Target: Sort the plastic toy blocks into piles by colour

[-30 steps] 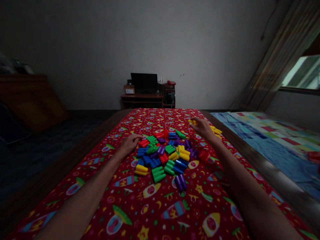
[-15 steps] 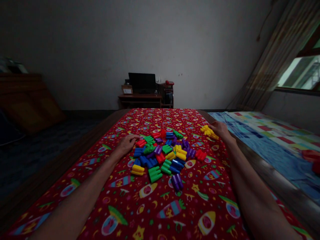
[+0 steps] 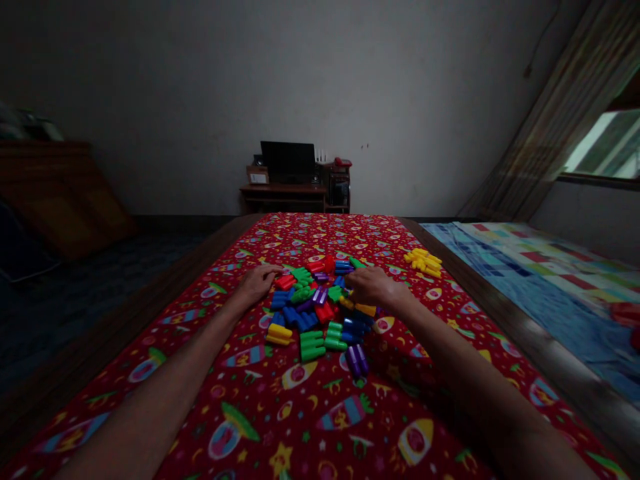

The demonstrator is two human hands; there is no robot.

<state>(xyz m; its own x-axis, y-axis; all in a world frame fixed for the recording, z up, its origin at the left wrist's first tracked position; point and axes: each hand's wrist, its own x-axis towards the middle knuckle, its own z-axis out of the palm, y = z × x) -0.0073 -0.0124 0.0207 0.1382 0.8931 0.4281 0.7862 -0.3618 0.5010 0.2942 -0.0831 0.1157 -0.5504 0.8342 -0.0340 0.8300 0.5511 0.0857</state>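
A pile of plastic building blocks (image 3: 320, 313) in red, blue, green, yellow and purple lies on a red patterned cloth (image 3: 320, 413). My left hand (image 3: 259, 281) rests at the pile's left edge, fingers curled beside a red block (image 3: 286, 282). My right hand (image 3: 370, 288) is over the pile's right side, fingers closed down on yellow blocks (image 3: 361, 308). A separate small group of yellow blocks (image 3: 424, 261) sits at the far right of the cloth.
The cloth covers a long wooden-edged surface (image 3: 520, 327). A blue patchwork mat (image 3: 540, 280) lies to the right. A desk with a dark monitor (image 3: 289, 175) stands against the far wall. A curtain and window (image 3: 600, 143) are at upper right.
My right hand left the yellow blocks at the far right and came back left onto the pile. My left hand stayed at the pile's left edge.
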